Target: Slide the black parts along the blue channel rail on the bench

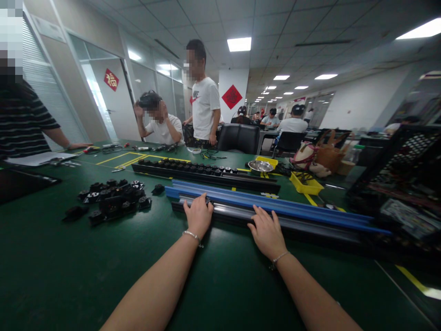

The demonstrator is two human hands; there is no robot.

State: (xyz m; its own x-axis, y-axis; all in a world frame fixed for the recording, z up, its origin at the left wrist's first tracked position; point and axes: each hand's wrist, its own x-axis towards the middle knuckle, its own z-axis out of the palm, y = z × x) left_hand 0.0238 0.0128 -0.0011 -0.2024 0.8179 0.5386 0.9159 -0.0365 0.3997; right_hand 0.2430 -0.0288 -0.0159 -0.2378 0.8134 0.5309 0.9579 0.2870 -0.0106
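Note:
A long black rail (234,212) with a shiny channel lies across the green table, in front of a blue rail (296,207). My left hand (199,217) is closed near the rail's left end, its fingers around a small black part (208,200) that is mostly hidden. Farther right, my right hand (268,232) rests with its fingers apart on the near side of the same rail. To the left of the rails lies a pile of small black parts (113,200). One black part (158,189) sits alone between the pile and the blue rail.
Behind the blue rail is another black rail (255,182) with a row of black parts. A metal bowl (261,166) and a yellow tray (306,185) stand beyond. A dark mesh-sided rack (389,170) rises at right. People are across the table and at left.

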